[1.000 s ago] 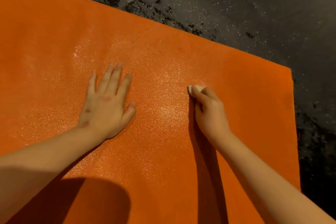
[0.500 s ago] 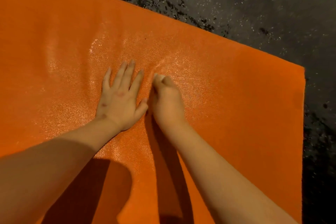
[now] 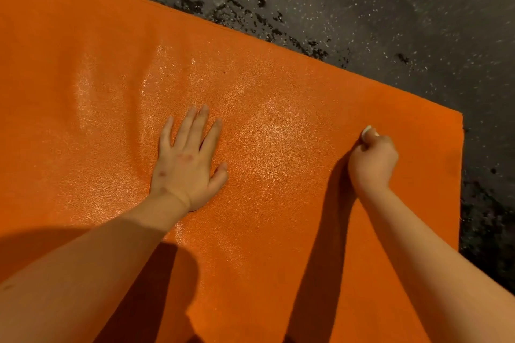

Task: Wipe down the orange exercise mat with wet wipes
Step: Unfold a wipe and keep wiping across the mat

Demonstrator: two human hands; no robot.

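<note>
On my feed, the orange textured foam exercise mat (image 3: 83, 133) fills the left and centre of the head view. It lies flat on a dark grey rubber floor flecked with white (image 3: 390, 14), which shows along the top and down the right side (black scuffed patches run beside the mat's far edge). That far edge slants down from the upper left to the mat's right-hand corner. A glossy wet sheen covers the middle of the mat, from left of the left hand across to the space between the two hands. The strip near the right edge looks matt. Shadows of both forearms fall on the mat in the foreground.

The person's left hand (image 3: 189, 164) lies palm down on the shiny patch near the mat's centre. Its fingers (image 3: 195, 125) are straight and slightly spread, with the thumb out to the right, and they hold nothing. Well apart to the right, near the mat's right edge, the right hand (image 3: 374, 160) is balled into a fist and pressed onto the mat. A small white crumpled wet wipe (image 3: 367, 131) peeks out at the front of that fist, gripped by the curled fingers and touching the mat. Most of it is hidden inside the hand, so I cannot tell how it is folded.
</note>
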